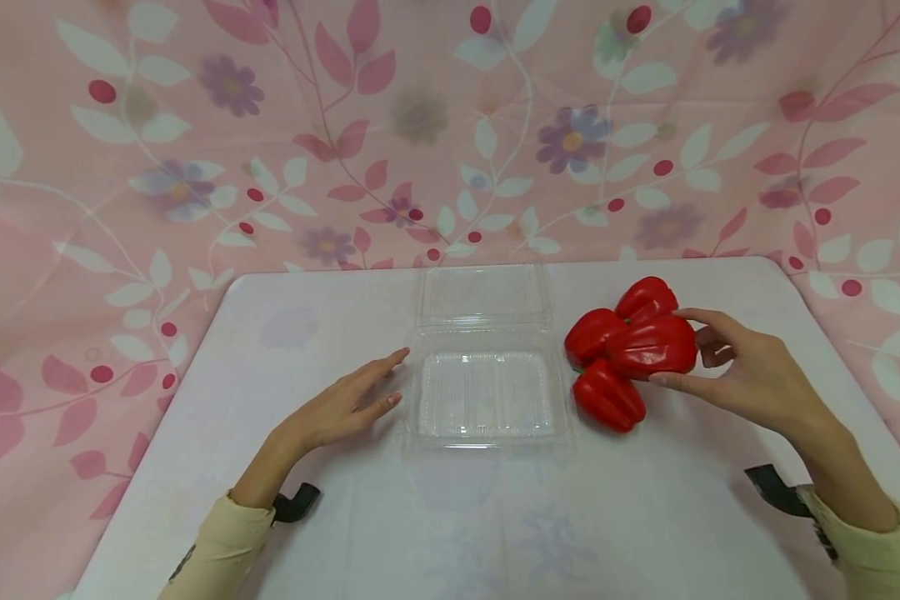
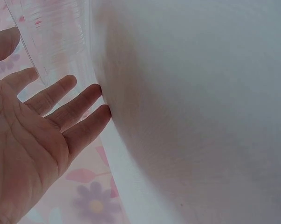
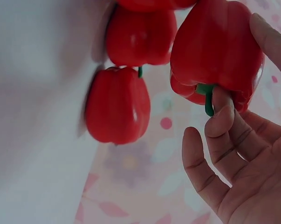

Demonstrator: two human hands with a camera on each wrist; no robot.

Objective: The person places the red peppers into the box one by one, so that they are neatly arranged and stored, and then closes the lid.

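Note:
My right hand (image 1: 757, 375) grips a red bell pepper (image 1: 654, 346), thumb on the near side and fingers on the far side. In the right wrist view, its green stem (image 3: 205, 89) points toward the curled fingers and the pepper is raised off the table. Three more red peppers sit around and beneath it: one behind (image 1: 648, 293), one to the left (image 1: 591, 335) and one in front (image 1: 609, 400). A clear plastic clamshell box (image 1: 487, 396) lies open and empty at the middle. Just left of the box, my left hand (image 1: 345, 408) hovers with fingers extended, holding nothing.
The box's clear lid (image 1: 483, 293) lies folded back toward the table's far edge. A white cloth (image 1: 480, 517) covers the table. Behind it hangs a pink floral curtain (image 1: 420, 167). Dark wrist-worn pieces (image 1: 297, 502) sit under both wrists.

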